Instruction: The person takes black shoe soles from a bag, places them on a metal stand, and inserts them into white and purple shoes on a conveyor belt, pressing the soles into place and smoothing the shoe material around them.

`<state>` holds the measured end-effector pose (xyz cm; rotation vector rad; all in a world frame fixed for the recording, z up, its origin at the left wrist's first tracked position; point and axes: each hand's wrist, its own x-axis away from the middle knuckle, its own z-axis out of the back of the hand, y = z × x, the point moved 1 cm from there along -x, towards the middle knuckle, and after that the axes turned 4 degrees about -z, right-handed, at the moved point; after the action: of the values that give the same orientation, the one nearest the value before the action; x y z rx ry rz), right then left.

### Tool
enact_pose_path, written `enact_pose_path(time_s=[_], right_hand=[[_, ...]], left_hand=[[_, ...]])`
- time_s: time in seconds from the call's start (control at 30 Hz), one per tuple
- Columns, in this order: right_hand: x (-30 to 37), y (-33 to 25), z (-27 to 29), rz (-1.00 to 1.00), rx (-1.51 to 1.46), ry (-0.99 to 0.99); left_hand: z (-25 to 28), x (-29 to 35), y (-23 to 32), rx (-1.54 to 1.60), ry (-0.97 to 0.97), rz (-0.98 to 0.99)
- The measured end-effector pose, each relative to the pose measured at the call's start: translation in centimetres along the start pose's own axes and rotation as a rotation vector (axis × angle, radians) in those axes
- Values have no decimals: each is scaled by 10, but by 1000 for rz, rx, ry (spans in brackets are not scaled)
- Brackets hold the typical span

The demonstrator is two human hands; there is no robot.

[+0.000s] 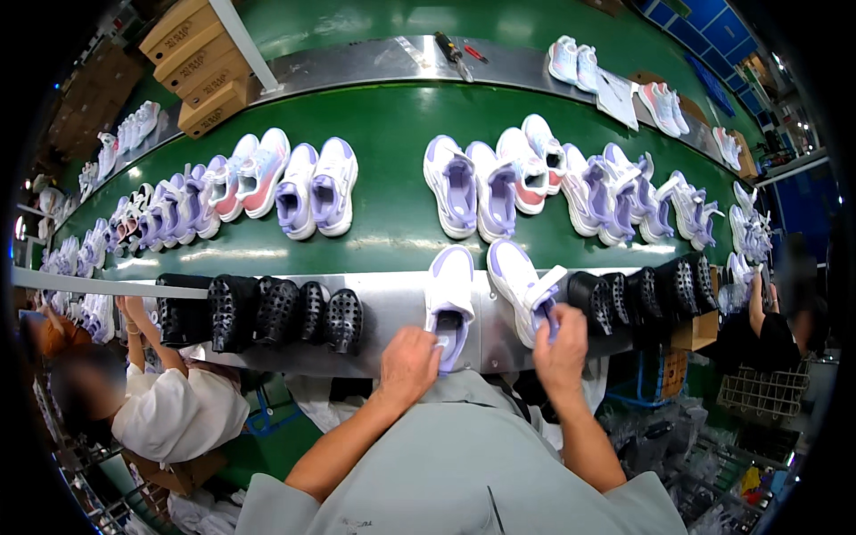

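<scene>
Two white and lilac sneakers stand side by side on the metal ledge in front of me, toes pointing away. My left hand [410, 364] is closed at the rear collar of the left sneaker [448, 276], fingers pinched on its edge. The right sneaker [511, 275] tilts slightly, and a white strap [547, 283] sticks up from its opening. My right hand [562, 349] closes on the lilac heel collar of that sneaker. The fingertips of both hands are partly hidden by the shoes.
Beyond the metal ledge [392, 308] runs a green conveyor belt [388, 178] bearing many sneakers. Black knobbly pieces [234, 312] stand left of me, and more black pieces [646, 294] stand right. Shoe boxes [214, 107] are stacked far left. A person [183, 410] works at my left, another [771, 325] at right.
</scene>
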<state>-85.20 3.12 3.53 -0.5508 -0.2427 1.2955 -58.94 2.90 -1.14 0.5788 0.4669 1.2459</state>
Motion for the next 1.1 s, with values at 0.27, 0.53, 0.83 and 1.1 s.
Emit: enact_pose_path(time_s=[0.27, 0.53, 0.83, 1.1], right_hand=[[7, 31, -63, -183, -126, -466], [-92, 35, -53, 18, -162, -330], [-190, -26, -165, 393, 467, -429], [-226, 13, -159, 214, 429, -292]], left_hand=[[-30, -12, 32, -86, -501, -263], [7, -24, 57, -142, -396, -91], [121, -41, 94, -221, -193, -67], [45, -172, -27, -574, -6, -95]])
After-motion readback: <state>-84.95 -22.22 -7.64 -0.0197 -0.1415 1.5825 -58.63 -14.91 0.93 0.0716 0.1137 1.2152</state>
